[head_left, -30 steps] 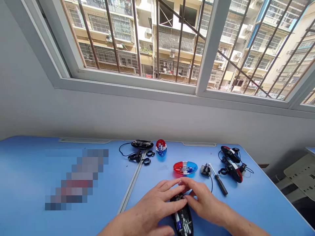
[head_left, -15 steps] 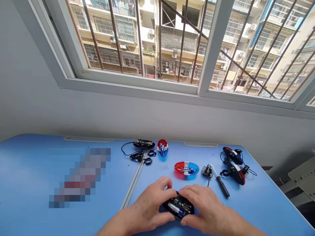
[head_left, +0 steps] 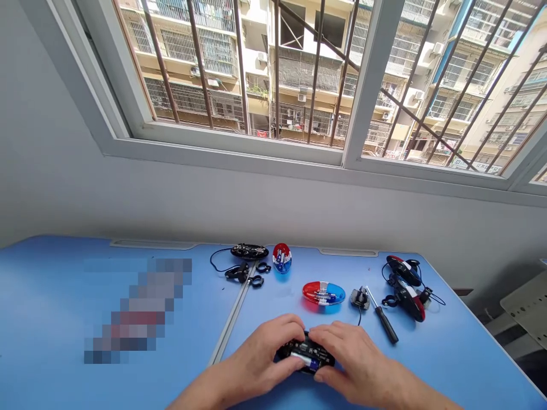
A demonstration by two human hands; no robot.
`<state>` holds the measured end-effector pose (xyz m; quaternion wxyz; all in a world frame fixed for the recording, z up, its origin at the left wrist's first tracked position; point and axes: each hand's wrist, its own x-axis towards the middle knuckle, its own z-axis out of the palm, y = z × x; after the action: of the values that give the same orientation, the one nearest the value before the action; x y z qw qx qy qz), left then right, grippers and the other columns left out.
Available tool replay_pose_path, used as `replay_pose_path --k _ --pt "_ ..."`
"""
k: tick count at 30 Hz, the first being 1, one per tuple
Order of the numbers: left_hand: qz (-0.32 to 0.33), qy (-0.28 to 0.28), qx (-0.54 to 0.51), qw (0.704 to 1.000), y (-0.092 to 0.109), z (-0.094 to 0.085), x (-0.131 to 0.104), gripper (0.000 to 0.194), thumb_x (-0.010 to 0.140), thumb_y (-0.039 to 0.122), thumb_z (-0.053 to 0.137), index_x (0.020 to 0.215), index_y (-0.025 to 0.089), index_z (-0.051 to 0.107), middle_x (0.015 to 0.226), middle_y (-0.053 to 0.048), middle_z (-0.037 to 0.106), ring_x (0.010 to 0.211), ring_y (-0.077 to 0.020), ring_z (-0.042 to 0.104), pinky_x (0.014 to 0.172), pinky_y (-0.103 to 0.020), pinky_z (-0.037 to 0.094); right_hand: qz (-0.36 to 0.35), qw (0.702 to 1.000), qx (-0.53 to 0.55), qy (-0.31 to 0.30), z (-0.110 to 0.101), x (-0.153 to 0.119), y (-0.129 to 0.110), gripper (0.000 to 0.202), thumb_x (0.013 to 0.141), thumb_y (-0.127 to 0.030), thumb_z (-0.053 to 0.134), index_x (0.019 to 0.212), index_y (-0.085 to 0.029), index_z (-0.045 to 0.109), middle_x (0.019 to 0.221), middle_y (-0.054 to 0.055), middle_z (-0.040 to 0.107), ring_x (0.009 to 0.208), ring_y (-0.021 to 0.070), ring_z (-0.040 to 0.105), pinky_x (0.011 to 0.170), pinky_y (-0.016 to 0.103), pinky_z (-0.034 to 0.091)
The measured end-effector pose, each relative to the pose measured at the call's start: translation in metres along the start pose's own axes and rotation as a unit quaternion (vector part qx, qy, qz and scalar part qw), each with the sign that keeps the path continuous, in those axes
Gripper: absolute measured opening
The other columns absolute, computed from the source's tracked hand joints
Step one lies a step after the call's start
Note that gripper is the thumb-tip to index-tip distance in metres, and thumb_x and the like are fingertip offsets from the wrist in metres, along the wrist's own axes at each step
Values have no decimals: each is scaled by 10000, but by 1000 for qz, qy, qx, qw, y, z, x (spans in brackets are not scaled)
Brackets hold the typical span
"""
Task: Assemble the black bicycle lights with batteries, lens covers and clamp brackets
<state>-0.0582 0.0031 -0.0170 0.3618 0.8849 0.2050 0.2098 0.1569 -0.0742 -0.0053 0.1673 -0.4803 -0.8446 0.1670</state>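
Between my two hands is a black oval battery housing (head_left: 308,347), low over the blue table or resting on it; I cannot tell which. A white and dark-blue battery (head_left: 306,360) lies along its near side. My left hand (head_left: 273,352) grips the left end, its thumb on the battery and its fingers over the far rim. My right hand (head_left: 346,356) is closed round the right end, fingers on the top edge and thumb at the near edge. Just beyond sits a red and blue clear oval shell (head_left: 323,293) with batteries in it.
A screwdriver (head_left: 386,324) and a small black mount with a cable (head_left: 360,298) lie to the right. Two black-and-red lights (head_left: 408,296) are farther right. Another black housing (head_left: 249,251), clamp rings (head_left: 257,281) and a red-blue shell (head_left: 282,258) lie at the back.
My left thumb has moved up from the near edge onto the battery. The housing has shifted slightly left and tilted a little. My right hand keeps its hold.
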Motion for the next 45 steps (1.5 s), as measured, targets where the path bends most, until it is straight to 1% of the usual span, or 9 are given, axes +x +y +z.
replay_pose_path --k 4,8,12,15,17,22,32,37,45 --pt "-10 -2 -16 1000 1 -2 1 110 791 141 553 877 205 578 957 -28 628 831 -174 576 745 -255 449 7 1000 -4 -7 1 2 1 353 815 -187 647 1157 -223 567 1119 57 676 911 233 621 791 327 475" --pt "-16 1 -25 1000 0 -3 1 129 774 135 545 873 207 586 935 -20 628 812 -169 568 733 -253 442 -1 1000 0 10 5 3 0 360 813 -186 641 1165 -211 573 1134 69 679 918 235 629 806 335 494" --pt "-30 9 -23 999 0 -5 2 137 750 137 548 860 203 595 911 -14 632 780 -164 561 702 -248 434 -45 997 -2 65 12 2 2 416 826 -184 612 1236 -182 541 1225 112 642 1007 247 618 869 357 502" --pt "-51 10 -33 998 0 -7 4 124 731 155 569 842 196 604 909 -12 643 784 -169 569 700 -249 437 -79 991 -28 103 14 3 9 505 812 -221 634 1298 -165 504 1284 159 600 1022 272 613 848 389 522" --pt "-69 11 -39 997 -2 -9 5 118 732 182 583 844 190 618 915 -17 653 798 -179 578 708 -256 445 -99 987 -54 114 12 4 15 521 797 -228 653 1296 -187 512 1297 162 590 1005 285 617 814 411 534" --pt "-101 38 -39 993 -9 -14 8 140 775 251 586 888 192 644 932 -22 674 828 -193 594 744 -273 469 -138 975 -111 135 10 6 21 395 812 -165 635 1191 -270 594 1277 115 609 935 257 619 746 388 542" --pt "-71 50 -19 996 -14 -15 8 194 821 226 520 940 189 668 946 -35 683 859 -206 608 773 -287 485 -146 967 -126 168 15 10 17 342 887 -112 490 1205 -202 577 1185 141 643 876 243 613 692 367 554" --pt "-63 47 -33 996 -10 -16 9 204 798 204 531 935 199 682 983 -41 680 886 -201 610 802 -290 496 -149 963 -131 183 17 11 17 295 913 -122 478 1157 -232 601 1108 116 658 799 208 594 635 312 527" --pt "-60 44 -28 997 -4 -16 9 189 818 211 541 928 201 695 982 -40 668 874 -199 605 802 -290 493 -141 962 -130 193 23 12 17 307 901 -104 466 1124 -243 623 1081 90 676 792 197 585 633 293 521"
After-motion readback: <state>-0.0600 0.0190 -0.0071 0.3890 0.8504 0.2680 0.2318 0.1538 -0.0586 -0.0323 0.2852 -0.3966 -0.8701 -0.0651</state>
